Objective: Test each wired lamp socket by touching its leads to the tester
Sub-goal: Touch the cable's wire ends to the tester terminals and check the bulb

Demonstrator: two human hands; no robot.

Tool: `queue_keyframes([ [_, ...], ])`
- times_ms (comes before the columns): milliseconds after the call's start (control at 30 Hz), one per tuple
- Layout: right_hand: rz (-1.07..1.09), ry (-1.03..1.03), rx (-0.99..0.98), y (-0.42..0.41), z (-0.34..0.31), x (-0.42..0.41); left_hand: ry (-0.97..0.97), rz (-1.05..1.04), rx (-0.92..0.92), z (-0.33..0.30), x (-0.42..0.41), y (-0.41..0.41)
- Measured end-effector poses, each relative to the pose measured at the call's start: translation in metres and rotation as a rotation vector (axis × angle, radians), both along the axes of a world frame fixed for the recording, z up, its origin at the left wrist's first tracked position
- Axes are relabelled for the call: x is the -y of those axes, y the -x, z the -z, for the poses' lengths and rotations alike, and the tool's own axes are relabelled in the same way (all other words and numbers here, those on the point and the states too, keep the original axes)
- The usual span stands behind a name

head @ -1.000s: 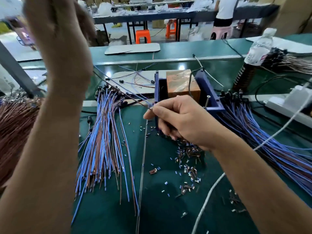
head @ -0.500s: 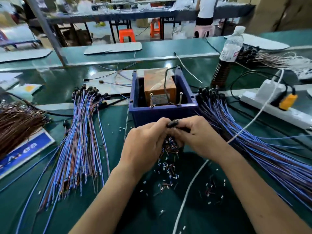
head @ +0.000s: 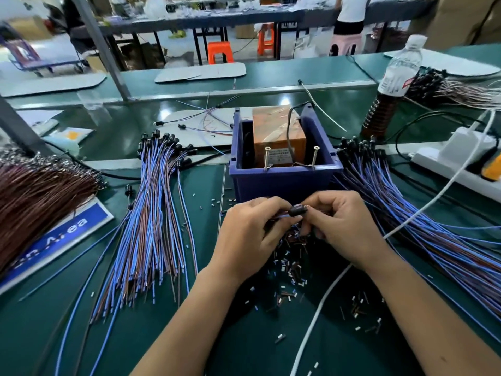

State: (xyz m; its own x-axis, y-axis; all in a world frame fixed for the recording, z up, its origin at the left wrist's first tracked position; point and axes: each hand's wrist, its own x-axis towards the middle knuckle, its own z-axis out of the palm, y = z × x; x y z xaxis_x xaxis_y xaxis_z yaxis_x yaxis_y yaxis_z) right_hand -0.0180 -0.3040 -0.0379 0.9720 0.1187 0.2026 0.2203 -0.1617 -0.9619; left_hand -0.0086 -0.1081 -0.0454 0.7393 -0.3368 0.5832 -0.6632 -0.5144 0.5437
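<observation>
- The left hand (head: 250, 234) and right hand (head: 341, 226) meet just in front of the blue bin (head: 284, 183), fingers curled, together pinching one small black lamp socket (head: 298, 210) between their fingertips.
- Its leads run down under the left hand's fingers; where they end cannot be told.
- Below the hands, cut wire scraps (head: 290, 270) litter the green counter (head: 244, 335), and a white cable (head: 320, 308) crosses under the right forearm.
- A bundle of blue and brown wired sockets (head: 151, 226) lies on the left, another bundle (head: 423, 213) fans out on the right; the hands work in the gap between.
- The bin holds the orange tester (head: 276, 131), with two upright screws (head: 267, 158) at its near wall.
- A bottle (head: 393, 85) stands behind the right bundle, near a power strip (head: 455, 161).
</observation>
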Motion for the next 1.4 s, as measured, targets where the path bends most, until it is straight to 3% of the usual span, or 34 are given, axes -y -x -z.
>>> queue_keyframes([
  [267, 0.092, -0.225, -0.088, -0.005, 0.001, 0.002, 0.140, -0.048, 0.020, 0.004, -0.003, -0.005],
  [700, 0.089, -0.106, -0.076, -0.001, 0.004, 0.001, 0.236, -0.055, -0.116, 0.004, 0.001, -0.002],
  [1100, 0.125, -0.204, 0.004, 0.000, 0.004, 0.001, 0.331, -0.047, -0.136, 0.001, 0.010, 0.004],
  [1267, 0.252, -0.293, 0.008, -0.003, 0.000, 0.016, 0.514, -0.126, -0.143, -0.001, -0.001, 0.000],
  [1400, 0.151, -0.304, -0.015, 0.001, 0.005, -0.005, 0.601, -0.130, -0.153, -0.001, 0.006, 0.005],
])
